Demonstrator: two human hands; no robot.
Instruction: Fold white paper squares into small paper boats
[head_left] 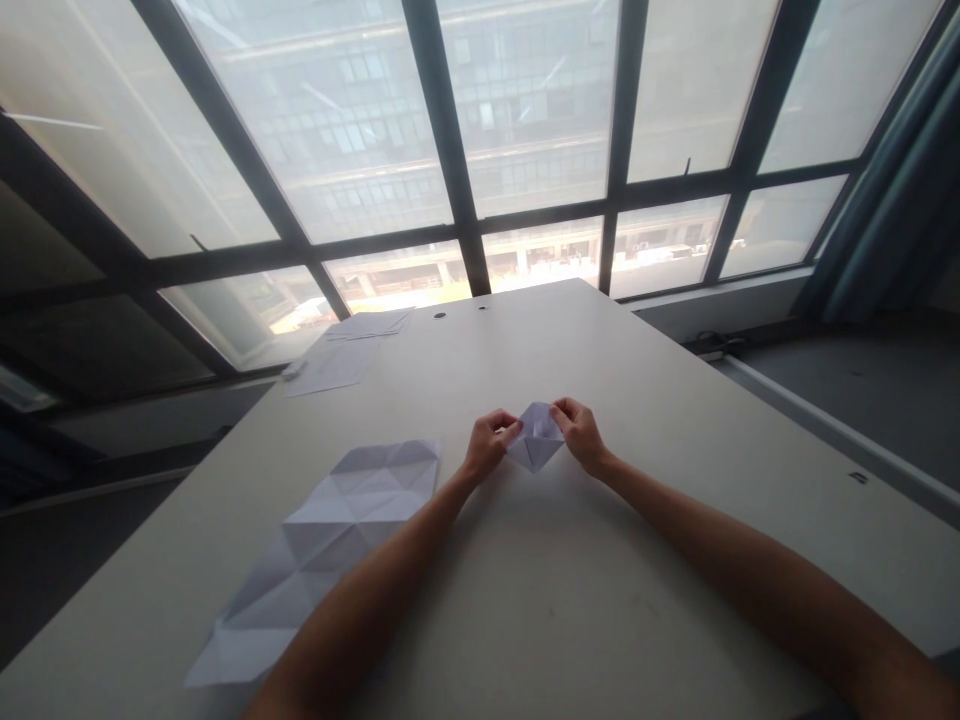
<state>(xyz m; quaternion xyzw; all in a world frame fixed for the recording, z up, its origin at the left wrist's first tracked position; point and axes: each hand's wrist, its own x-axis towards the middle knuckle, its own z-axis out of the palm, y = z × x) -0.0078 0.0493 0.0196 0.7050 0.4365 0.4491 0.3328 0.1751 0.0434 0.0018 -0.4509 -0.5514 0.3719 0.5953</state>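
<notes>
A small piece of folded white paper (534, 450) is held up between my two hands over the white table. It has a pointed lower end and a crease down its front. My left hand (491, 440) pinches its left corner between thumb and fingers. On the opposite side, my right hand (579, 430) grips the upper right corner the same way. To the left of my left forearm lies a larger creased white sheet (337, 530), marked with a grid of fold lines and partly covered by that arm.
Several flat white sheets (330, 365) lie at the table's far left corner. Two dark round spots sit near the far edge of the table (652, 390). Large framed windows (540, 110) stand beyond it, with a blue-grey curtain (885, 190) at the right.
</notes>
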